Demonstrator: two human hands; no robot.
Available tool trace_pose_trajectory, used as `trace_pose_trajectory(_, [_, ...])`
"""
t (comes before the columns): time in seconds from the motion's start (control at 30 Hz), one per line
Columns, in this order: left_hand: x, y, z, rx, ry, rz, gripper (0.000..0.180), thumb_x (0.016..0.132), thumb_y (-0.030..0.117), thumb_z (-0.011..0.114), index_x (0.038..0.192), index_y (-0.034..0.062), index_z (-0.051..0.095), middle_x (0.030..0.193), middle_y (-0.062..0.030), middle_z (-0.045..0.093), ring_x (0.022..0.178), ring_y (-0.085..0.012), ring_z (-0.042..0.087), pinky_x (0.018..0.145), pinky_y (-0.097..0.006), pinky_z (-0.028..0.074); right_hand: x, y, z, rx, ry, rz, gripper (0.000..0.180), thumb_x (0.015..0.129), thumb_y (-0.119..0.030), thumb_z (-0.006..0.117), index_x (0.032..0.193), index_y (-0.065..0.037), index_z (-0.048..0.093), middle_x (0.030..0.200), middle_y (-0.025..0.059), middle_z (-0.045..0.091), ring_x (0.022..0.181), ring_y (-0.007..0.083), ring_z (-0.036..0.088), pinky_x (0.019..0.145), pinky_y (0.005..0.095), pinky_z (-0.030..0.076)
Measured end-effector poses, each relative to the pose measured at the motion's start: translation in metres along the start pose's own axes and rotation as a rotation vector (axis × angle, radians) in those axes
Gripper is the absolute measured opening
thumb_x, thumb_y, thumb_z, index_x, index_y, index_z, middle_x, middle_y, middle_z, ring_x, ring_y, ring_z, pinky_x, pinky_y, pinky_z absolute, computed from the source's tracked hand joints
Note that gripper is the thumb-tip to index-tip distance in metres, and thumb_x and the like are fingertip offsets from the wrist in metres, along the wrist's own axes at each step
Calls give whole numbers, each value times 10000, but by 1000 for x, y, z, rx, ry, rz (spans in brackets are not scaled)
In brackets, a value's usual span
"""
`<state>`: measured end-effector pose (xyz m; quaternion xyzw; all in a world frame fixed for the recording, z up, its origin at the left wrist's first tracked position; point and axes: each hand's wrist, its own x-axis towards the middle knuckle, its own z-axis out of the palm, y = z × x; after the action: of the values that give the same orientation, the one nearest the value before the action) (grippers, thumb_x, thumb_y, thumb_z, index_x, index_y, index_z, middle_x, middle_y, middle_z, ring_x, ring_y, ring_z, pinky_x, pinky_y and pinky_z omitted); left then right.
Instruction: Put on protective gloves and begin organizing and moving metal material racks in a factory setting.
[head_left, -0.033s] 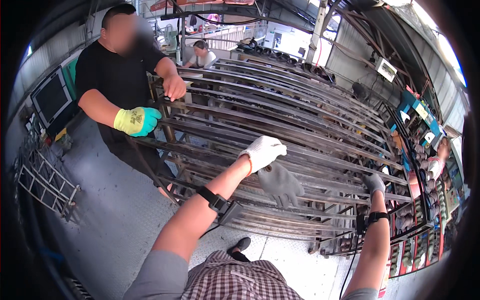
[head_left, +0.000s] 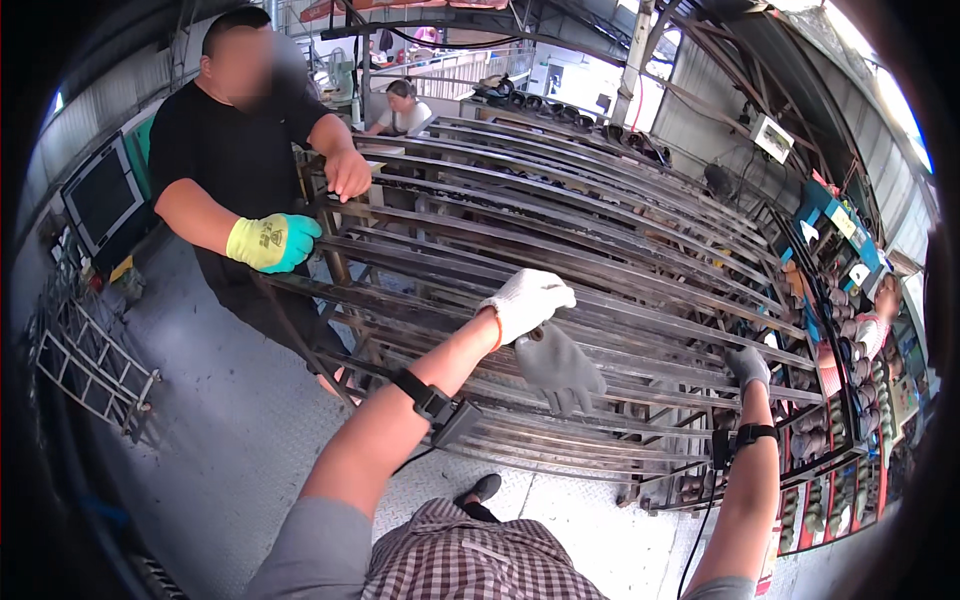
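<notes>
My left hand [head_left: 527, 304], in a white knit glove, is closed above the middle of a rack of long metal bars [head_left: 640, 262]. From it hangs a loose grey work glove [head_left: 556, 364], its fingers pointing down over the bars. What the fingertips pinch on their far side is hidden. To the right, my right hand [head_left: 748, 367] wears a grey glove and curls around a metal bar [head_left: 690, 372] near its right end. Straps with small dark devices sit on both my forearms.
A person [head_left: 228, 140] in black stands at the rack's left end, one hand in a yellow-green glove [head_left: 275, 242] on it. Another person [head_left: 402, 108] is behind. Metal ladder-like frames [head_left: 95, 365] lie left; shelves of shoe-like items [head_left: 835, 470] stand right.
My left hand has shifted very slightly, and the grey glove hanging from it has swung a little. My right hand stays in place on the bar.
</notes>
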<state>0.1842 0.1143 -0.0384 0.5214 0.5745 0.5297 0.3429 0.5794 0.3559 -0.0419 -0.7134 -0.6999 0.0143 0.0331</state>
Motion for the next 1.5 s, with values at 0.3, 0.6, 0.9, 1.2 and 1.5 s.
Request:
trace_pose_trajectory(0.3, [48,85,8,-341,79,302,121,884,121,630,941,46,707,700,33,575,618,-20,495,531,-178,389,-2,-3,-6,7,-20,2,570,796,-494,575,1076,-8,680,1139,245,639,1111,380,599,927,436,474])
trace_pose_trajectory(0.6, [133,55,-4,-706,213,-1,186,848,38,616,1027,82,642,805,-32,634,610,-104,596,450,-214,397,-8,2,-7,58,26,-15,503,758,-427,558,1048,-38,692,1078,243,654,1056,382,620,902,438,485])
trace_pose_trajectory(0.9, [141,7,-9,-928,38,-171,195,875,28,578,1056,94,611,783,-26,593,558,-90,528,420,-205,371,-1,8,-5,59,26,-42,487,793,-476,550,1033,-83,706,1048,225,669,1037,384,624,880,443,489])
trace_pose_trajectory(1.2, [148,-15,16,-51,189,-11,505,744,121,730,1205,-17,576,1024,-120,645,856,-162,623,646,-283,514,2,8,-5,67,23,-61,452,776,-426,554,1021,-77,705,1033,209,678,1026,379,629,862,439,489])
trace_pose_trajectory(1.5, [144,-17,6,493,-115,-101,441,673,340,717,902,-36,726,803,-156,707,722,-201,668,683,-326,501,10,14,2,99,18,-69,459,783,-432,574,1046,-76,697,1045,213,675,1050,382,621,870,437,489])
